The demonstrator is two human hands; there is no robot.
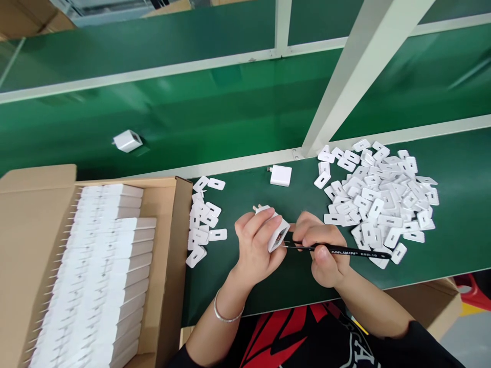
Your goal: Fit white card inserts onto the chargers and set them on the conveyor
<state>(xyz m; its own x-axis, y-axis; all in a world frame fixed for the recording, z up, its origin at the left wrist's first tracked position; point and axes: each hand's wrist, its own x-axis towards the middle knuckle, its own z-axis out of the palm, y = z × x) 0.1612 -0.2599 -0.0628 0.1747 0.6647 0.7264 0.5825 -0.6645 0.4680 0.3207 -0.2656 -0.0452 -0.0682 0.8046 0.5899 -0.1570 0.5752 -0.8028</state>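
My left hand [253, 243] is wrapped round a white charger [276, 236], its metal prongs pointing up and left, its port end turned to the right. My right hand [324, 249] grips black tweezers [351, 251] with pale lettering along the side. Their thin tips reach the charger's port end; whether they are inside the opening I cannot tell. Beyond my hands a second white charger [281, 175] lies on the green table. To the right spreads a large heap of white slotted end caps [383, 199]. A smaller group of end caps [203, 220] lies left of my left hand.
At the left stands an open cardboard box [169, 276] holding rows of white chargers [111, 260]. Another charger [128, 141] rests on the green surface behind it. A pale metal post [345, 82] rises from the rail [230, 164] at the table's back.
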